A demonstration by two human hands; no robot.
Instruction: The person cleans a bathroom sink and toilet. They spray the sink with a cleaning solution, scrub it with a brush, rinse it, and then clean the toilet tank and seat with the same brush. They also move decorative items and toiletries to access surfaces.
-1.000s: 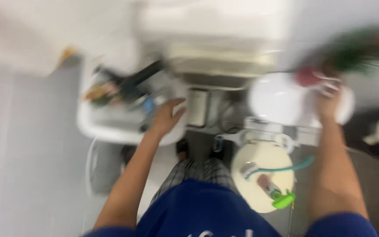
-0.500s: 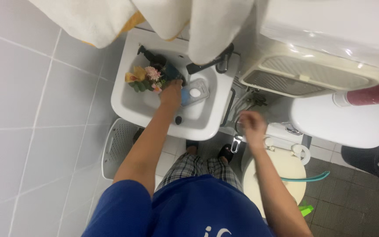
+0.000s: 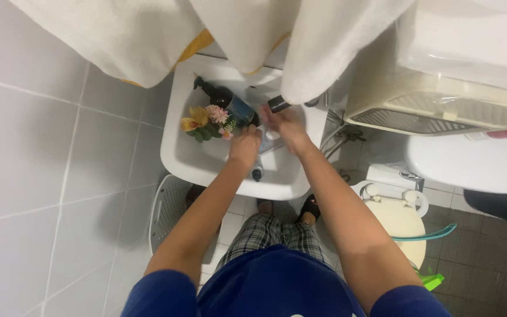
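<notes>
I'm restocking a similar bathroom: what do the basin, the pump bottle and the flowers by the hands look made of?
The basin looks like glazed white ceramic: smooth and glossy. The pump bottle seems dark, translucent plastic or glass with a black pump; the view leaves that open. The flowers look artificial, probably fabric or plastic, with evenly vivid petals. Both hands, left and right, are over the basin.

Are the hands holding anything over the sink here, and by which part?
It cannot be told. The left hand and right hand meet over the white sink under the black tap, covering anything between them.

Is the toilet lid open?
No, the cream toilet lid is shut, right of the white sink.
</notes>
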